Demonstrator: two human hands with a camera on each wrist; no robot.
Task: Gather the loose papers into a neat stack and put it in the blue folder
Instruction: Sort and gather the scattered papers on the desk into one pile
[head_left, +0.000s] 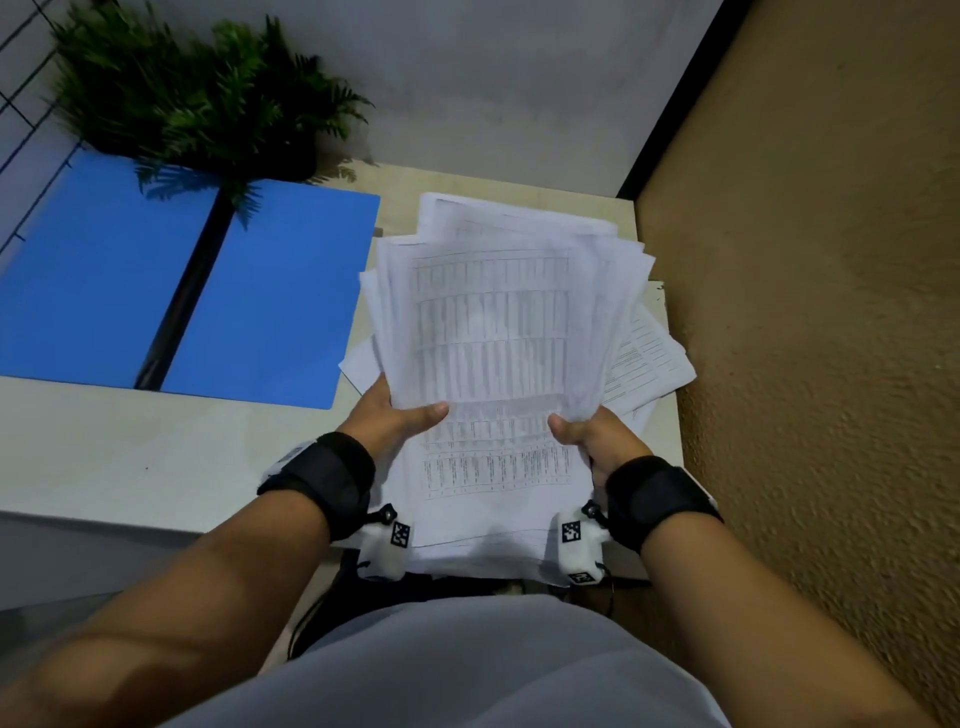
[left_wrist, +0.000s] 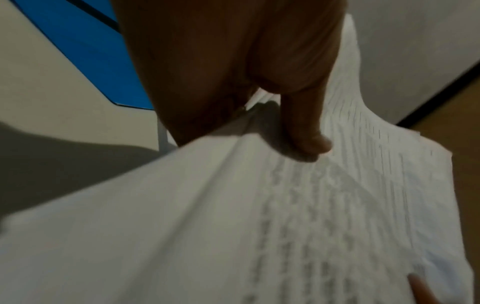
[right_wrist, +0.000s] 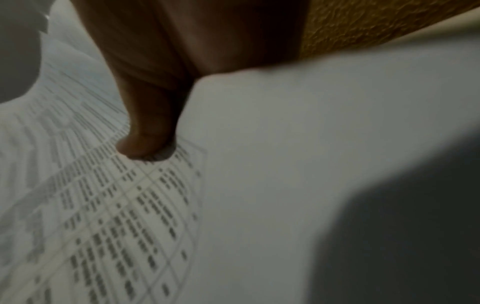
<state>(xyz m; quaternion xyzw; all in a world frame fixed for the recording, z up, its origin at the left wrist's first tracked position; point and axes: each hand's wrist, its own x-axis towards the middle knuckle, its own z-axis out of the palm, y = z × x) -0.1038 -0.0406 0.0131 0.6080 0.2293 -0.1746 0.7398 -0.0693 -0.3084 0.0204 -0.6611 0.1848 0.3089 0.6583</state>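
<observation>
I hold an uneven stack of printed papers (head_left: 498, 332) above the right end of the table, its sheets fanned out at the far edges. My left hand (head_left: 395, 415) grips the stack's left side with the thumb on top. My right hand (head_left: 592, 436) grips the right side the same way. The left wrist view shows the left thumb pressed on the papers (left_wrist: 285, 205). In the right wrist view the right thumb presses on the papers (right_wrist: 103, 205). The blue folder (head_left: 171, 291) lies open and flat on the table to the left.
A potted fern (head_left: 208, 98) stands behind the folder, its fronds hanging over it. More loose sheets (head_left: 649, 358) lie on the light table (head_left: 130, 457) under the stack at the right. A rough ochre wall (head_left: 831, 312) closes the right side.
</observation>
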